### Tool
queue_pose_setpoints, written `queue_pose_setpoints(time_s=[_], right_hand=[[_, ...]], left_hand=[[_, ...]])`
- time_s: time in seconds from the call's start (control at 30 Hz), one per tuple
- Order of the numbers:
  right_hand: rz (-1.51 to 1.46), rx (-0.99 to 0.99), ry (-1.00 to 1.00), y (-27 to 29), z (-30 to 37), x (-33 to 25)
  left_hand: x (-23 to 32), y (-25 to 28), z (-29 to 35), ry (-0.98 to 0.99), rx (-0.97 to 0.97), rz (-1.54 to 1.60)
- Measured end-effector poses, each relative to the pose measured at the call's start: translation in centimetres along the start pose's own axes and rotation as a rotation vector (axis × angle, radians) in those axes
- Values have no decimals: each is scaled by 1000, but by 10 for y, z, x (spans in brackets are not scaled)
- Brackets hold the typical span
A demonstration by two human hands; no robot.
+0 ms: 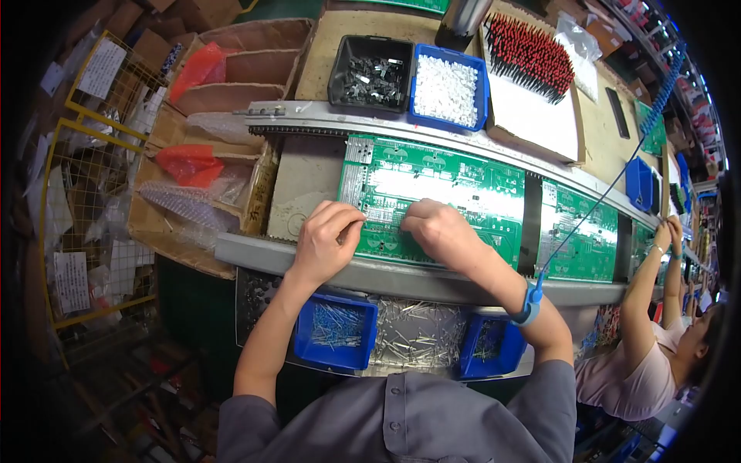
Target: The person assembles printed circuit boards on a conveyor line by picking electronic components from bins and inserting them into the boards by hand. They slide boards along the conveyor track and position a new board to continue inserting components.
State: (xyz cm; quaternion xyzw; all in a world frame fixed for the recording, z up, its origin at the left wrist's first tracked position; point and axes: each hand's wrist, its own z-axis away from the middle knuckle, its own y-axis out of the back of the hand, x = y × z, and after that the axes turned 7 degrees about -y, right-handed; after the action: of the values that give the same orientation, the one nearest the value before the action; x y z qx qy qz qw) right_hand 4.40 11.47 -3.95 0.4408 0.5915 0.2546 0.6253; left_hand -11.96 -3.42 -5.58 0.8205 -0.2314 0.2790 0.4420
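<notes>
A green circuit board [478, 185] lies on the rail track in front of me. My left hand [328, 238] is over the board's left end, thumb and fingertips pinched together; a tiny pale bit shows at the tips, too small to name. Beside it, my right hand [441, 234] reaches down to the middle of the board with its fingers curled in. Whatever those fingers hold, if anything, is hidden under the hand. A blue wrist strap [529, 304] with a coiled cord circles my right wrist.
Beyond the rail [309, 113] stand a black bin of dark parts [370, 76], a blue bin of white connectors [446, 91] and red-topped parts [532, 54]. Nearer me are blue trays [370, 339] of leaded components. A co-worker [641, 370] works at right; cardboard boxes [193, 243] stand left.
</notes>
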Motion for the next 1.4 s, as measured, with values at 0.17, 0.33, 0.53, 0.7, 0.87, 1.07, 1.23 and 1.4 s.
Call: queue_pose_setpoints(time_s=[0.17,0.33,0.53,0.7,0.87,1.07,1.23,1.4], right_hand=[[-123,-93,-19,17,-11,2],[185,150,9,48,-71,14],[672,256,-7,35,-162,53],[765,188,-141,12,-195,61],[677,205,-67,15,-202,58],[664,251,-131,30,-193,65],[355,314,-129,53,-156,45],[-175,101,-233,62,-60,25]], left_hand=[[-1,3,-2,7,28,29],[-4,8,2,80,30,90],[-5,1,3,62,39,124],[-3,1,4,104,26,134],[-4,4,4,92,32,123],[-5,3,5,92,20,143],[-6,2,6,77,26,148],[-7,4,4,76,18,156]])
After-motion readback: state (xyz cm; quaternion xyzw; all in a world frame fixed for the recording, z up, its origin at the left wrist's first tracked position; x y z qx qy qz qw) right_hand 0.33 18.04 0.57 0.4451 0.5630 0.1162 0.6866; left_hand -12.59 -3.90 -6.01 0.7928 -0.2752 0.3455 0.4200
